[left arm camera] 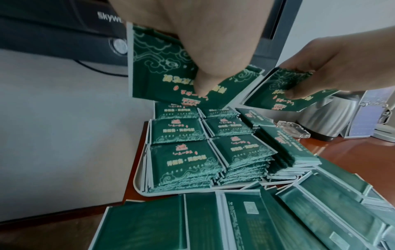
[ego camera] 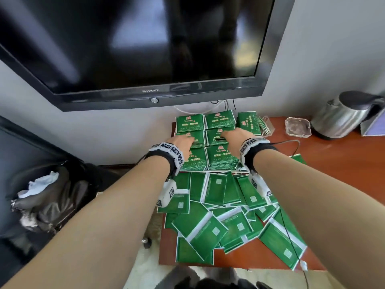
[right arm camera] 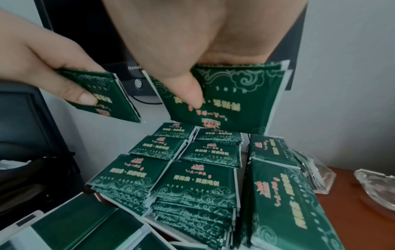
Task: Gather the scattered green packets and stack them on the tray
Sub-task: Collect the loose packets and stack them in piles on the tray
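Your left hand (left arm camera: 205,55) pinches green packets (left arm camera: 162,71); your right hand (right arm camera: 192,55) pinches another bundle (right arm camera: 233,101), both above packet stacks (ego camera: 218,155) on the white tray (left arm camera: 137,179). Loose packets (ego camera: 208,228) cover the bench (ego camera: 341,155).

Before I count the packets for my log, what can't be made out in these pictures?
- Stack depth on the tray: every view shows only top packets and edges.
- Loose packets: they overlap, and the arms cover some in the head view.
- How many packets each of the hands holds: the left hand and right hand cover theirs in the wrist views.
- Packet print: blurred everywhere.
- Kettle: cut off by the head view's right edge.
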The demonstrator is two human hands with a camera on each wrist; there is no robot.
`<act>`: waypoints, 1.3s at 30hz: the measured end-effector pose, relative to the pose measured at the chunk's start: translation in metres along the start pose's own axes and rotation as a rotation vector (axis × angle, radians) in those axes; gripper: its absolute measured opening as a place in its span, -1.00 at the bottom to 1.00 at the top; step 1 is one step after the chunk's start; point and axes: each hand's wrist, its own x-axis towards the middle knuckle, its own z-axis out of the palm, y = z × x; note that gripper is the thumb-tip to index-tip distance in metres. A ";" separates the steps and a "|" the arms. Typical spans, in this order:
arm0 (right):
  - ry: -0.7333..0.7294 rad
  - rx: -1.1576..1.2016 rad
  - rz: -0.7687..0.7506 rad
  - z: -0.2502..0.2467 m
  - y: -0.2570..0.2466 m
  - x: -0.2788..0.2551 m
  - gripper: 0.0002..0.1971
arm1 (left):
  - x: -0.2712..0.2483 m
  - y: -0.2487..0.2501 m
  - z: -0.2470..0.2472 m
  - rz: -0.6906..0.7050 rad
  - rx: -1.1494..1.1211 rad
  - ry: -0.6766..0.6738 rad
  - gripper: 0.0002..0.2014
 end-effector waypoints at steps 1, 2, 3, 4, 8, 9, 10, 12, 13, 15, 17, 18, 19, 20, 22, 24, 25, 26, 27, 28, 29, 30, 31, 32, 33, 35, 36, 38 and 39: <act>-0.012 0.000 0.002 0.005 0.001 0.008 -0.48 | 0.006 -0.002 0.005 -0.002 -0.020 -0.007 -0.56; -0.025 -0.001 0.004 0.012 0.001 0.015 -0.48 | 0.011 -0.004 0.012 -0.006 -0.036 -0.009 -0.54; -0.037 -0.004 0.003 0.019 0.001 0.020 -0.46 | 0.016 -0.005 0.020 -0.011 -0.049 -0.009 -0.50; -0.050 -0.010 0.000 0.026 0.001 0.025 -0.43 | 0.020 -0.006 0.028 -0.011 -0.057 -0.002 -0.45; -0.067 -0.047 -0.034 0.050 0.006 0.040 -0.31 | 0.034 -0.003 0.056 0.014 -0.090 0.042 -0.20; -0.066 -0.069 -0.050 0.056 0.008 0.045 -0.27 | 0.037 -0.002 0.062 0.019 -0.094 0.040 -0.17; -0.070 -0.080 -0.062 0.063 0.009 0.050 -0.24 | 0.040 -0.001 0.068 0.023 -0.096 0.040 -0.15; -0.078 -0.082 -0.076 0.073 0.010 0.057 -0.20 | 0.044 0.001 0.077 0.022 -0.090 0.054 -0.15; -0.080 -0.086 -0.081 0.077 0.010 0.060 -0.19 | 0.046 0.001 0.081 0.021 -0.087 0.058 -0.15; -0.084 -0.095 -0.085 0.085 0.010 0.062 -0.16 | 0.051 0.000 0.089 0.024 -0.091 0.054 -0.13; -0.076 -0.077 -0.071 0.096 0.012 0.063 -0.13 | 0.056 -0.002 0.097 0.031 -0.095 0.053 -0.09; -0.070 -0.058 -0.064 0.101 0.013 0.063 -0.12 | 0.058 -0.003 0.101 0.037 -0.092 0.051 -0.08; -0.064 -0.039 -0.059 0.107 0.014 0.063 -0.12 | 0.059 -0.005 0.106 0.044 -0.086 0.046 -0.07; -0.058 -0.022 -0.057 0.112 0.014 0.062 -0.13 | 0.059 -0.006 0.111 0.054 -0.075 0.037 -0.09; -0.049 -0.006 -0.063 0.118 0.015 0.060 -0.16 | 0.059 -0.008 0.119 0.084 -0.036 0.032 -0.16; -0.042 0.002 -0.076 0.119 0.016 0.058 -0.16 | 0.060 -0.010 0.125 0.107 -0.010 0.030 -0.16; -0.040 -0.002 -0.082 0.118 0.016 0.058 -0.15 | 0.060 -0.012 0.126 0.106 -0.009 0.025 -0.14; -0.036 -0.013 -0.089 0.117 0.016 0.058 -0.13 | 0.059 -0.013 0.126 0.100 -0.006 0.021 -0.11; -0.034 -0.021 -0.094 0.116 0.015 0.057 -0.12 | 0.057 -0.014 0.124 0.096 -0.002 0.021 -0.07; -0.030 -0.021 -0.094 0.114 0.014 0.057 -0.11 | 0.055 -0.014 0.121 0.096 0.000 0.025 -0.05; -0.023 -0.012 -0.089 0.111 0.013 0.056 -0.10 | 0.052 -0.013 0.116 0.100 0.001 0.033 -0.02; -0.008 0.002 -0.081 0.108 0.013 0.055 -0.10 | 0.049 -0.012 0.111 0.107 0.003 0.042 -0.01; 0.012 0.018 -0.070 0.104 0.013 0.053 -0.11 | 0.046 -0.009 0.105 0.114 0.006 0.052 -0.02; 0.036 0.030 -0.058 0.100 0.012 0.050 -0.14 | 0.042 -0.005 0.100 0.122 0.010 0.059 -0.04; 0.060 0.038 -0.047 0.096 0.012 0.045 -0.17 | 0.038 0.000 0.095 0.133 0.014 0.069 -0.08; 0.104 0.055 -0.021 0.087 0.012 0.033 -0.27 | 0.030 0.010 0.087 0.171 0.016 0.095 -0.17; 0.125 0.071 0.000 0.081 0.012 0.024 -0.33 | 0.026 0.016 0.083 0.197 0.011 0.104 -0.23; 0.163 0.112 0.050 0.072 0.015 0.003 -0.48 | 0.019 0.031 0.075 0.236 -0.017 0.093 -0.40; 0.176 0.142 0.080 0.069 0.017 -0.009 -0.56 | 0.014 0.039 0.072 0.251 -0.031 0.077 -0.51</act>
